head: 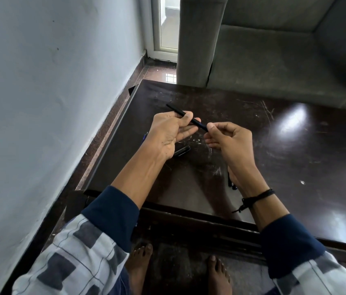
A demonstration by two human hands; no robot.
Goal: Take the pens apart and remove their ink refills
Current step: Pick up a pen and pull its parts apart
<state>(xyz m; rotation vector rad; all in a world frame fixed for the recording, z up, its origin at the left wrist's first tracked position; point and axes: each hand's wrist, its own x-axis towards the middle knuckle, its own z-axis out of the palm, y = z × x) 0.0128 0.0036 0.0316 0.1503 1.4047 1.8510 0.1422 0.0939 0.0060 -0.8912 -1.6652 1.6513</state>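
Note:
A thin black pen is held above the dark table, slanting from upper left to lower right. My left hand grips its middle between thumb and fingers, and the far end sticks out past the hand. My right hand pinches the near end with thumb and forefinger. A black pen cap or barrel piece lies on the table under my left hand. More dark pen parts lie partly hidden behind my right wrist. A blue pen part peeks out left of my left hand.
The table's left edge runs close to a pale wall. A grey sofa stands behind the table's far edge. My bare feet rest on the floor beneath the table's near edge.

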